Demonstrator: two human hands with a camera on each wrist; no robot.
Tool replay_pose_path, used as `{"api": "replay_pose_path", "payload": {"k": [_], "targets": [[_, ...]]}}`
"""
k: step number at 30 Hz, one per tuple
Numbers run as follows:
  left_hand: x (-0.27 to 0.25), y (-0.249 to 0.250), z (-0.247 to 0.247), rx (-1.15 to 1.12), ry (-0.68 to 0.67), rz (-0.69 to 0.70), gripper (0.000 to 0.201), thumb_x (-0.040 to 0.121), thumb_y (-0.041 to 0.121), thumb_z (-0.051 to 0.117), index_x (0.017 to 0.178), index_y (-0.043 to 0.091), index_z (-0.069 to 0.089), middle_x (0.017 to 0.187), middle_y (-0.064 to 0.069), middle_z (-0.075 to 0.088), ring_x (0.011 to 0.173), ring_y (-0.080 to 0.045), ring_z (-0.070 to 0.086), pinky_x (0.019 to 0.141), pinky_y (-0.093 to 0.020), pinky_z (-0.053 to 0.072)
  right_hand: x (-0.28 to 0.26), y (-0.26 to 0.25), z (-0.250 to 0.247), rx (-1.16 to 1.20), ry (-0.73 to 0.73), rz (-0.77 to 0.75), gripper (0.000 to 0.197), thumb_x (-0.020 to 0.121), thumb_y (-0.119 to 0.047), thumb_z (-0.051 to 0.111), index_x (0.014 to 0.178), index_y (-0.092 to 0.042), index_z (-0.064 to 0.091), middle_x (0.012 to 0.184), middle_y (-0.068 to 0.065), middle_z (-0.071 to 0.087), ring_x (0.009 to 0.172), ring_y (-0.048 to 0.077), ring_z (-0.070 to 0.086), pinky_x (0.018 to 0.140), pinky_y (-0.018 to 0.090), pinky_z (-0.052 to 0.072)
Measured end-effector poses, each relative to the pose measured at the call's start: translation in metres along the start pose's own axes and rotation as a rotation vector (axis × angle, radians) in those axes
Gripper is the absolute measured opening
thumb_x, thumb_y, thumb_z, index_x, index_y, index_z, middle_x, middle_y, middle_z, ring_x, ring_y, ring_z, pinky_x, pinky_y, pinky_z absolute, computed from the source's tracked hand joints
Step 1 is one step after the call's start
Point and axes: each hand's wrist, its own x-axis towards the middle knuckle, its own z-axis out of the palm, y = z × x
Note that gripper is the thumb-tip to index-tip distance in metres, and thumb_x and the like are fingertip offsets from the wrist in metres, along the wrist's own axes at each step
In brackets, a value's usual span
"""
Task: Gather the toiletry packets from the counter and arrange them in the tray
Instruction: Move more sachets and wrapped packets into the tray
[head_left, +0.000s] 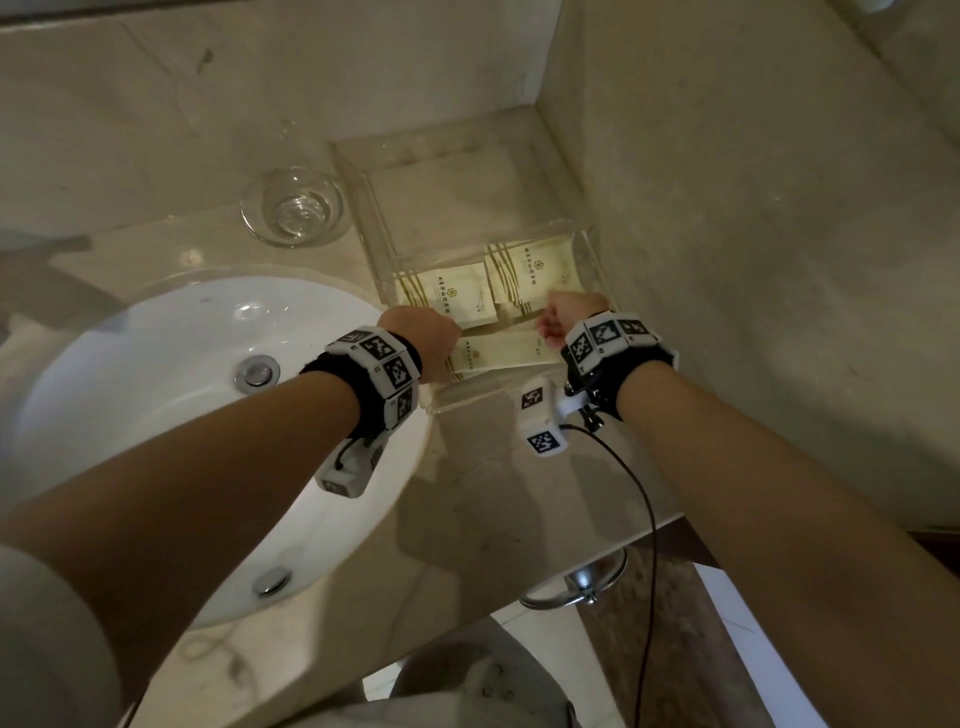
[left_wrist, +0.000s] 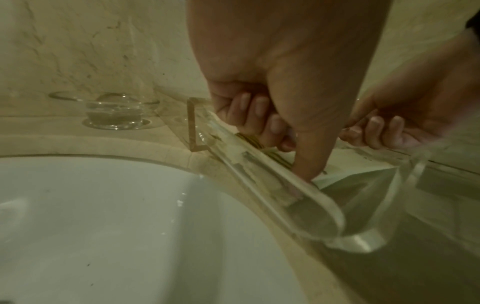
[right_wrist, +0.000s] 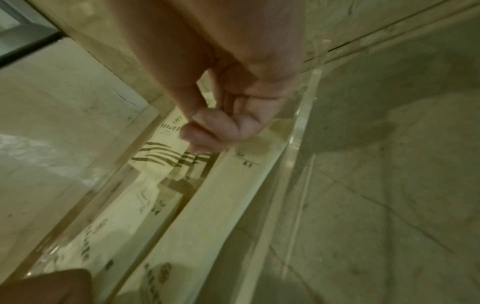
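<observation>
On a beige marble counter (head_left: 156, 249) beside a white sink (head_left: 171, 415): packets (head_left: 524, 275) lying in the clear tray (head_left: 597, 260), left hand (head_left: 431, 338) thumbing one down, right hand (head_left: 566, 317) hovering, fingers curled, empty.

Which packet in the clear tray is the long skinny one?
The long packet lying across the near end of the tray, between both hands. The two packets behind it are squarish.

left hand (head_left: 434, 332) thumb extended (fingers curled), right hand (head_left: 566, 317) fisted
</observation>
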Motion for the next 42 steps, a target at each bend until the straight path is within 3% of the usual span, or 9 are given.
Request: {"api": "replay_pose_path", "payload": {"k": [4, 8, 12, 16, 19, 23, 29, 35, 42], "targets": [[0.002, -0.003, -0.003, 0.025, 0.036, -0.006, 0.023, 0.085, 0.021, 0.052, 0.104, 0.009, 0.058, 0.103, -0.009, 0.065, 0.096, -0.029, 0.062, 0.081, -0.037, 0.052, -0.010, 0.004, -0.003, -0.119, -0.195, -0.005, 0.035, 0.098, -0.019, 0.043, 0.069, -0.003, 0.051, 0.040, 0.004, 0.060, 0.026, 0.008, 0.053, 0.032, 0.014, 0.044], [0.004, -0.006, -0.004, 0.025, 0.064, -0.021, 0.021, 0.087, 0.019, 0.048, 0.103, 0.011, 0.059, 0.105, -0.009, 0.065, 0.098, -0.028, 0.061, 0.081, -0.037, 0.051, -0.021, 0.005, -0.005, -0.331, -0.382, -0.006, 0.042, 0.097, -0.033, 0.045, 0.094, 0.005, 0.062, 0.081, 0.012, 0.068, 0.061, 0.016, 0.064, 0.048, 0.018, 0.054], [0.002, -0.010, -0.003, -0.062, 0.063, -0.030, 0.022, 0.086, 0.018, 0.048, 0.102, 0.010, 0.060, 0.105, -0.010, 0.064, 0.096, -0.028, 0.059, 0.080, -0.035, 0.049, -0.023, 0.004, -0.005, -0.356, -0.395, -0.064, 0.046, 0.096, -0.035, 0.046, 0.111, 0.006, 0.062, 0.093, 0.013, 0.067, 0.069, 0.016, 0.064, 0.049, 0.016, 0.054], [-0.010, -0.024, -0.005, -0.242, 0.100, -0.059, 0.011, 0.085, 0.022, 0.053, 0.089, 0.014, 0.058, 0.101, -0.007, 0.062, 0.083, -0.021, 0.046, 0.073, -0.029, 0.039, -0.033, -0.004, -0.002, -0.311, -0.418, -0.085, 0.038, 0.095, -0.032, 0.050, 0.094, 0.003, 0.065, 0.077, 0.012, 0.066, 0.059, 0.015, 0.066, 0.046, 0.018, 0.055], [-0.027, -0.045, -0.009, -0.395, 0.167, -0.123, 0.012, 0.083, 0.027, 0.058, 0.079, 0.017, 0.051, 0.091, -0.004, 0.058, 0.082, -0.021, 0.048, 0.070, -0.028, 0.038, -0.049, -0.017, 0.017, -0.373, -0.472, -0.162, 0.038, 0.094, -0.035, 0.051, 0.076, -0.003, 0.061, 0.069, 0.010, 0.066, 0.063, 0.016, 0.064, 0.062, 0.025, 0.056], [-0.061, -0.085, -0.011, -0.584, 0.259, -0.228, 0.015, 0.083, 0.030, 0.059, 0.082, 0.016, 0.055, 0.088, -0.003, 0.054, 0.083, -0.022, 0.048, 0.073, -0.027, 0.038, -0.083, -0.036, 0.071, -0.443, -0.577, -0.270, 0.041, 0.094, -0.038, 0.049, 0.069, -0.007, 0.058, 0.047, 0.000, 0.064, 0.052, 0.013, 0.062, 0.053, 0.021, 0.051], [-0.151, -0.168, 0.030, -0.842, 0.328, -0.365, 0.024, 0.084, 0.026, 0.061, 0.066, 0.015, 0.051, 0.062, 0.005, 0.046, 0.074, -0.019, 0.046, 0.062, -0.025, 0.034, -0.170, -0.039, 0.196, -0.594, -0.809, -0.403, 0.041, 0.095, -0.033, 0.048, 0.064, -0.007, 0.055, 0.045, 0.004, 0.059, 0.040, 0.011, 0.057, 0.047, 0.018, 0.046], [-0.247, -0.237, 0.097, -1.013, 0.314, -0.511, 0.033, 0.083, 0.019, 0.064, 0.055, 0.020, 0.047, 0.058, 0.003, 0.046, 0.063, -0.014, 0.043, 0.055, -0.014, 0.034, -0.227, 0.002, 0.304, -0.845, -0.912, -0.455, 0.038, 0.094, -0.030, 0.052, 0.064, -0.006, 0.057, 0.037, 0.000, 0.059, 0.041, 0.013, 0.058, 0.049, 0.022, 0.046], [-0.336, -0.297, 0.193, -1.145, 0.355, -0.842, 0.033, 0.087, 0.028, 0.059, 0.058, 0.019, 0.047, 0.062, 0.000, 0.047, 0.070, -0.019, 0.045, 0.067, -0.024, 0.031, -0.276, 0.052, 0.399, -1.055, -0.902, -0.522, 0.029, 0.092, -0.024, 0.054, 0.067, -0.010, 0.053, 0.060, 0.008, 0.057, 0.057, 0.019, 0.054, 0.060, 0.029, 0.047]]}}
